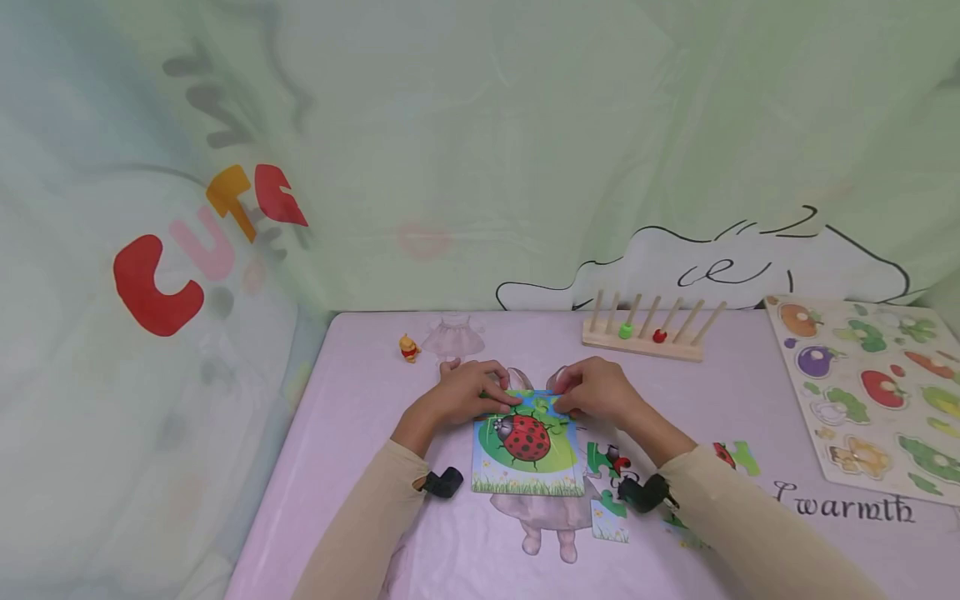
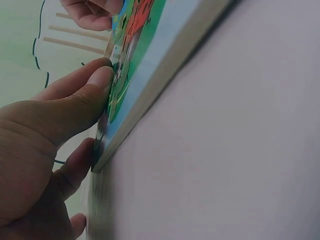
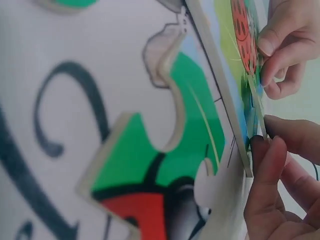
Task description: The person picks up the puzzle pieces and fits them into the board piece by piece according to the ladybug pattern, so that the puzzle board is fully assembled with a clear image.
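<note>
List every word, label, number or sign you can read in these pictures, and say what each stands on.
"CUT": coloured letters on the left wall; the red letter after them is too creased to be sure of.
"warmth": black script on the tablecloth; the mark before it is unclear.
Too distorted to read: grey letters on the left wall; black lettering on the back wall.
No readable text on the ladybug puzzle.

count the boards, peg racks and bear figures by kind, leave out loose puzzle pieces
Boards: 2, the ladybug board and the vegetable board
Peg racks: 1, the wooden peg rack
Bear figures: 1, the small bear
Total: 4
</note>
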{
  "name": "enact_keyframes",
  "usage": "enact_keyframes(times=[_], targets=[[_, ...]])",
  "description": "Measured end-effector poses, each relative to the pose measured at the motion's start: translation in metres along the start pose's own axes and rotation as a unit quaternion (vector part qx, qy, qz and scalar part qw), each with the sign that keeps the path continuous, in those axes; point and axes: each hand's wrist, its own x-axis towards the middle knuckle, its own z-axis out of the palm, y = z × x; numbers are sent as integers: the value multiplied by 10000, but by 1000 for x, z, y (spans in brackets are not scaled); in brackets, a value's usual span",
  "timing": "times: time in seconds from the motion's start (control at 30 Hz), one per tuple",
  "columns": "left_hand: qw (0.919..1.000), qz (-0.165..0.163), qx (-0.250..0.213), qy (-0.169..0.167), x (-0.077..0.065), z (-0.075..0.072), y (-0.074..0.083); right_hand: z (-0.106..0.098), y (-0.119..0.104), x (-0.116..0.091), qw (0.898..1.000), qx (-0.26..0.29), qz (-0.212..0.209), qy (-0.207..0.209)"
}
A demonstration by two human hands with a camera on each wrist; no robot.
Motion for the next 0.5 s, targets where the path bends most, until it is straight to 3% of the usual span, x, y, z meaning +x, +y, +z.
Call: enact_keyframes(times=[0.33, 0.5], targets=[[10000, -57, 77, -12, -1, -1, 3, 3, -6, 0, 9996, -124, 216, 113], [10000, -45, 45, -9, 0, -1, 3, -3, 0, 2, 9994, -331, -67, -96]])
